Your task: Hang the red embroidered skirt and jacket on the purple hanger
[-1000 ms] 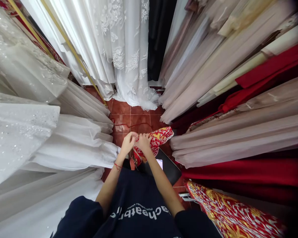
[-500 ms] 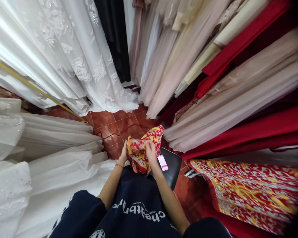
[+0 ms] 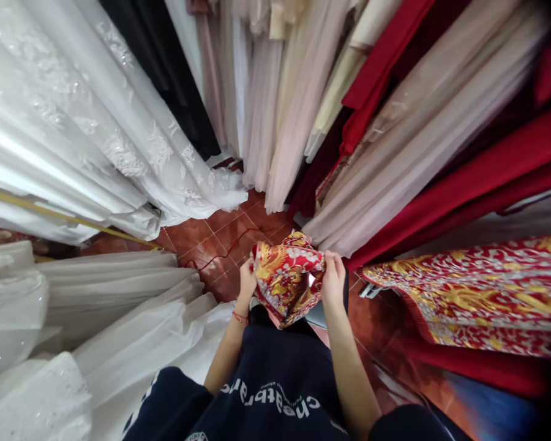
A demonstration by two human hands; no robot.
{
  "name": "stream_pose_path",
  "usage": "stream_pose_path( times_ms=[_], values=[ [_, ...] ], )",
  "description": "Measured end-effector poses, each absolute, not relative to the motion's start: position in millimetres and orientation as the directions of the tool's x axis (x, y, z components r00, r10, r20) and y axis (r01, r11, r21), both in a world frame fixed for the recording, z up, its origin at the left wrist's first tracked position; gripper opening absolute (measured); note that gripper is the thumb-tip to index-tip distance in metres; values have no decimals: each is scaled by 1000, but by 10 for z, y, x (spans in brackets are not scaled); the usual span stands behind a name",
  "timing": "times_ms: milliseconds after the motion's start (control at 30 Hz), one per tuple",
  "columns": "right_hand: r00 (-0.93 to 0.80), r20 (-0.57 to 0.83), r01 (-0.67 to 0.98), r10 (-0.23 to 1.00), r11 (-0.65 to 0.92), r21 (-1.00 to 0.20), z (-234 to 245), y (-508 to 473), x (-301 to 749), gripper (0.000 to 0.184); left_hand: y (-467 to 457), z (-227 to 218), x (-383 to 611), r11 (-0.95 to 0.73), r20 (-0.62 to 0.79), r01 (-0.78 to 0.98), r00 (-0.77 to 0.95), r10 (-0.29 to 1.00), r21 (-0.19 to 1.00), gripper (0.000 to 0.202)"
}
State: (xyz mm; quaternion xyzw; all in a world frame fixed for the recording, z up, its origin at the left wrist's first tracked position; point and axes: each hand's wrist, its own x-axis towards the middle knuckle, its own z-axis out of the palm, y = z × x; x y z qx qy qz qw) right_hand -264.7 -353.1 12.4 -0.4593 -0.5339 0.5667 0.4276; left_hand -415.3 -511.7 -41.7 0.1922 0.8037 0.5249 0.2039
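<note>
A red garment (image 3: 282, 269) with gold and white embroidery is stretched between my two hands, just in front of my dark shirt. My left hand (image 3: 247, 280) grips its left edge, the fingers closed on the cloth. At the opposite edge my right hand (image 3: 333, 275) is closed on the fabric, thumb and fingers pinching it. The cloth sags in the middle and a fold gapes near my right hand. What kind of garment it is I cannot tell. Behind and below it, a dark stool seat (image 3: 319, 313) shows in part.
White gowns (image 3: 133, 153) hang at the left and pale tulle skirts (image 3: 119, 294) spread nearby. Blush dresses (image 3: 284, 104) and a red gown (image 3: 441, 190) hang along the right. An embroidered red-and-gold garment (image 3: 482, 294) lies at right. A red cord (image 3: 229, 248) crosses the tiled floor (image 3: 202, 236).
My right hand has moved right to the garment's edge, and the cloth is spread wider. The phone on the stool is now mostly covered. My view has turned slightly.
</note>
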Motion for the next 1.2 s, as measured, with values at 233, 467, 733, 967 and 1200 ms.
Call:
stream_pose_path(
  times_ms=[233,467,733,967,1200],
  values=[
    [-58,255,533,965,246,-809,6,-3475,-1850,40,-4908,-33,-3817,378,15,282,-818,574,882,26],
    [-546,180,320,818,402,-858,-215,-4148,-1411,58,-4722,324,-2557,503,35,488,-741,670,713,16],
    [-498,180,449,848,430,-783,-224,-4000,150,66,-4639,813,-901,311,325,675,-642,694,670,11],
    [-229,253,660,940,341,-670,-193,-3378,1325,41,-4652,1305,-669,227,472,771,-563,678,595,11],
    [-363,164,452,917,327,-830,475,-2553,1944,39,-3957,1393,-458,253,459,764,-580,673,594,25]
  ],
)
